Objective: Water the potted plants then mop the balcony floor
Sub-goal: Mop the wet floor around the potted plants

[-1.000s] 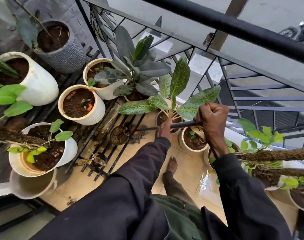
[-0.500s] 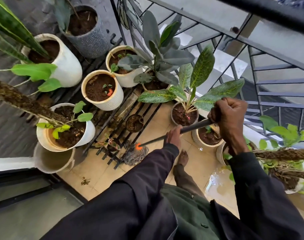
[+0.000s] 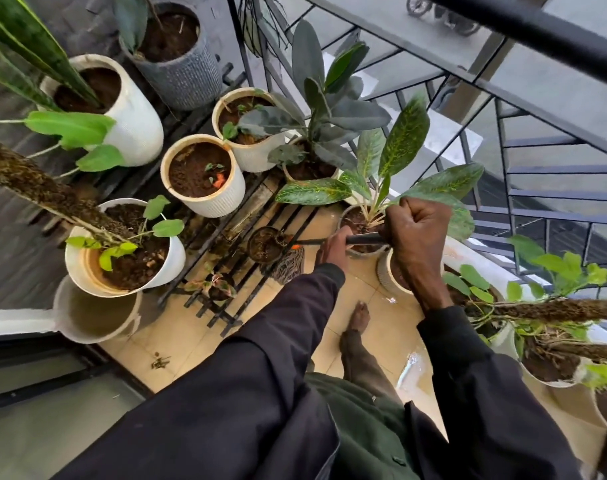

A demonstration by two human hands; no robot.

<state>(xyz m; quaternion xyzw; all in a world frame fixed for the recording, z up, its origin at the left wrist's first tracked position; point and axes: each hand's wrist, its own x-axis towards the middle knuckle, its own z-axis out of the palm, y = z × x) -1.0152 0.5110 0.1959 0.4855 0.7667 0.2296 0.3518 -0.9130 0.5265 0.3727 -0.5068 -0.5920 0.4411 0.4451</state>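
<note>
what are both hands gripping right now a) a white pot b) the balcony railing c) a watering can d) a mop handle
d: the left hand and the right hand both curl round the dark mop handle, which runs down to the mop head on the tiles.

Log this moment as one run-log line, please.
phase: mopping | left hand: grips mop handle | right hand: grips mop handle | mop head: on floor by small pot

Pots (image 3: 205, 174) on rack (image 3: 297, 216), mop head (image 3: 290, 270) beside
</note>
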